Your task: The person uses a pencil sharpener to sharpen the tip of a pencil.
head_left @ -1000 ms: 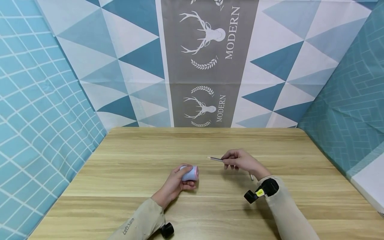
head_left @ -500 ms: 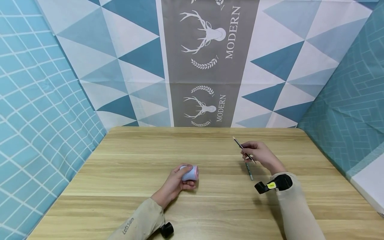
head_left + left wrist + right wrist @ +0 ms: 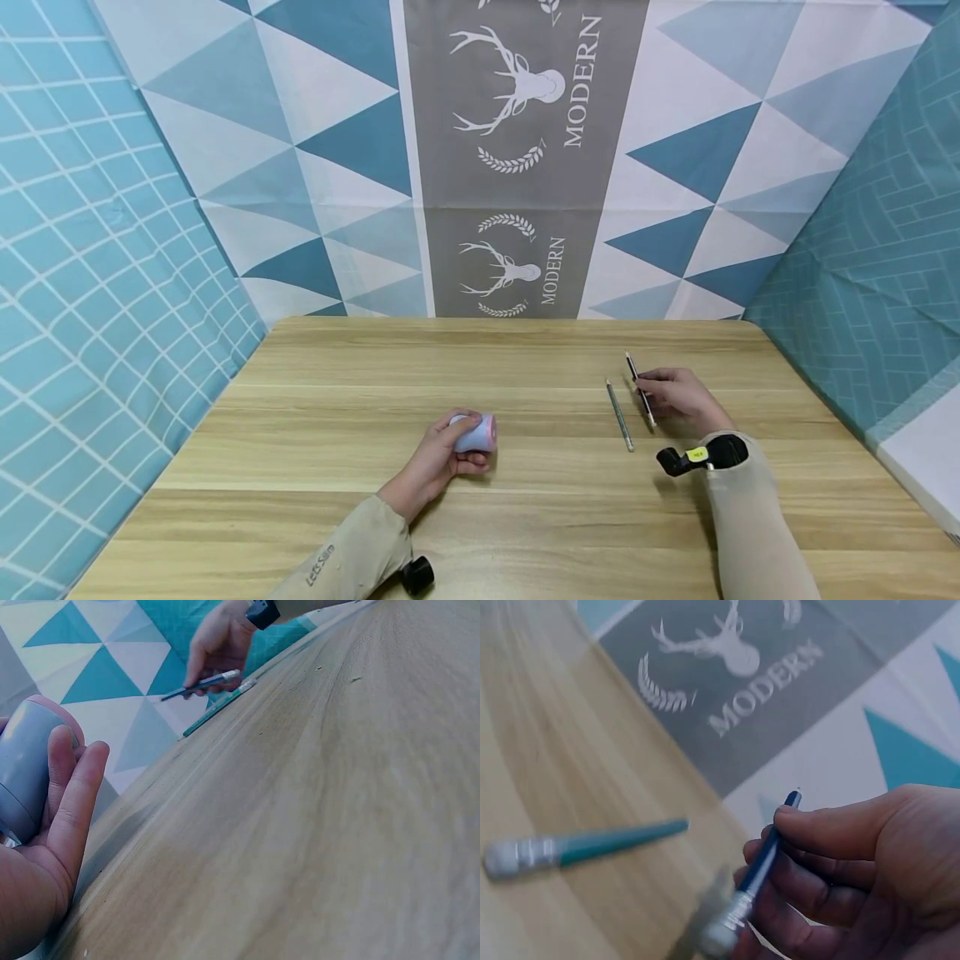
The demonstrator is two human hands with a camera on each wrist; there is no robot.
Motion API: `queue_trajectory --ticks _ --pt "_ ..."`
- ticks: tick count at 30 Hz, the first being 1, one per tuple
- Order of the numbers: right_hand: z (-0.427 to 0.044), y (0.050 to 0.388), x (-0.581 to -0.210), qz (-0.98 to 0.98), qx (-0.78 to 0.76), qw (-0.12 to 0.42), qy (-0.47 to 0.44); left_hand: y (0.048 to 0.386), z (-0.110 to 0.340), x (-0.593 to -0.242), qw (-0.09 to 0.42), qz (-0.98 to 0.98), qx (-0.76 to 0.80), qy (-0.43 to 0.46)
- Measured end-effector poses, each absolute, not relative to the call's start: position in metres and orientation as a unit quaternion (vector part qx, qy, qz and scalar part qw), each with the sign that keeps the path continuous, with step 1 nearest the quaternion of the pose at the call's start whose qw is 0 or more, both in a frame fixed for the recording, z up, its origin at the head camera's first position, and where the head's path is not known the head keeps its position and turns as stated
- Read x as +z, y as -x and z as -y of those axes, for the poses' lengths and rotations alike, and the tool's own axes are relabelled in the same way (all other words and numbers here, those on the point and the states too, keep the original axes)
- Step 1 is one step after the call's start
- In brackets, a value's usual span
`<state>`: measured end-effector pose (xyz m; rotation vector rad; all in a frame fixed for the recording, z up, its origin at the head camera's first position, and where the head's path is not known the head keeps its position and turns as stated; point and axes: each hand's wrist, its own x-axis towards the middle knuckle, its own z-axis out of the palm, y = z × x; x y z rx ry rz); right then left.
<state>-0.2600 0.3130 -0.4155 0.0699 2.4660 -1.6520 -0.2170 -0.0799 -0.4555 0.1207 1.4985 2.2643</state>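
Observation:
My left hand (image 3: 442, 458) grips a pencil sharpener (image 3: 471, 433), a small light blue cylinder with a pink end facing right. In the left wrist view the sharpener (image 3: 34, 765) stands out at the left edge, with fingers alongside it. Towards the right of the table, my right hand (image 3: 681, 397) pinches a dark blue pencil (image 3: 640, 390) between thumb and fingers. Its pale tip points away and its eraser end towards me. Just left of it a green pencil (image 3: 619, 415) lies on the table, roughly parallel. The right wrist view shows both, the green pencil (image 3: 615, 844) untouched.
The wooden table (image 3: 360, 358) has its far edge against a patterned wall covering (image 3: 517, 167). A white object (image 3: 926, 458) stands beyond the table's right edge. Black cameras (image 3: 701, 454) are strapped at the wrists.
My right hand has moved right with the dark blue pencil, which has turned from pointing left to pointing away and come lower. The green pencil is now fully uncovered. My left hand stays put.

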Motion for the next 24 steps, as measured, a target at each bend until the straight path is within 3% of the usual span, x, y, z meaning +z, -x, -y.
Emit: queue_trajectory --ticks 11,24 --pt "-0.322 0.263 -0.432 -0.807 -0.581 0.092 -0.057 0.218 0.08 -0.457 0.211 -0.542 0.813 -0.044" --pt "-0.313 0.259 -0.429 -0.86 -0.503 0.068 -0.054 0.218 0.08 -0.457 0.213 -0.544 0.811 -0.046"
